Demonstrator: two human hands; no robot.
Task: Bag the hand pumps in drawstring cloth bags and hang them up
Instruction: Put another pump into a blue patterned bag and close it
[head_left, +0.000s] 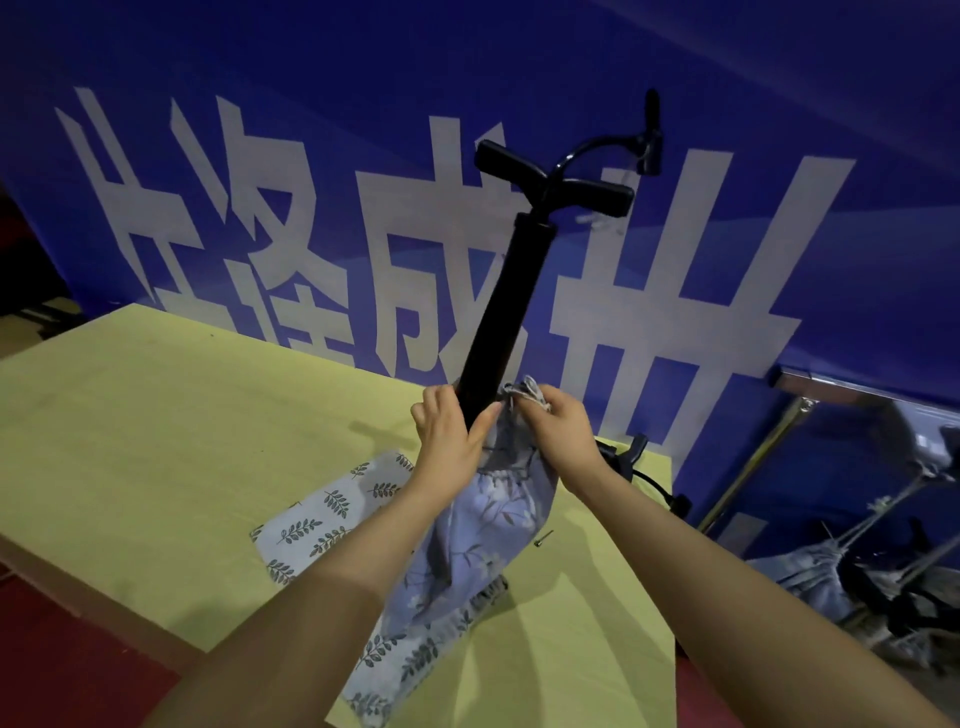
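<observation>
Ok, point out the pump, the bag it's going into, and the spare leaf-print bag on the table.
pump (506, 306), head view, middle of the black barrel.
blue bag (483, 525), head view, gathered cloth below the hands.
leaf-print bag (332, 512), head view, flat cloth lying on the yellow table.

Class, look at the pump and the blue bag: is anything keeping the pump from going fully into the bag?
Nothing visible blocks it. The pump stands in the bag; both hands hold the bag's mouth.
</observation>
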